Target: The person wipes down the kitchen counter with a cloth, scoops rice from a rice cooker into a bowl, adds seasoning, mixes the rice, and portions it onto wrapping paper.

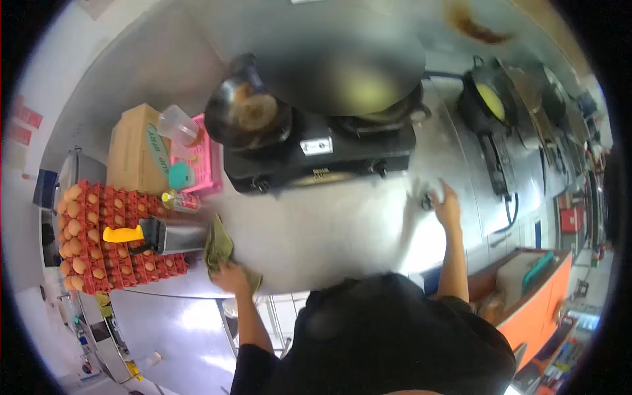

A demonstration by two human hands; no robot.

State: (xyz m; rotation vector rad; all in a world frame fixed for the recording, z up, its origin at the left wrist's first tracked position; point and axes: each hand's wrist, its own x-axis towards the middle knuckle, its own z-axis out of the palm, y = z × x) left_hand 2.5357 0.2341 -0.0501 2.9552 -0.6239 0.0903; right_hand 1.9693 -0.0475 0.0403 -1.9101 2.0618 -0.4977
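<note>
My left hand (232, 277) rests on a green cloth (219, 245) at the left part of the steel counter (316, 230); its fingers are partly over the cloth. On the right, my right hand (445, 203) is over the counter with thumb and fingers apart, beside a small dark object (427, 201) I cannot make out. Ahead stands a black two-burner stove (319, 172). A wok (250, 113) sits on its left burner. Above the right burner, a large blurred dark pan (342, 59) shows something yellow.
Stacked red egg trays (125, 247), a metal container with a yellow handle (178, 236), a bottle (181, 201), a pink basket (205, 158) and a cardboard box (137, 150) stand at the left. Another pan (486, 102) with yellow contents is at the back right.
</note>
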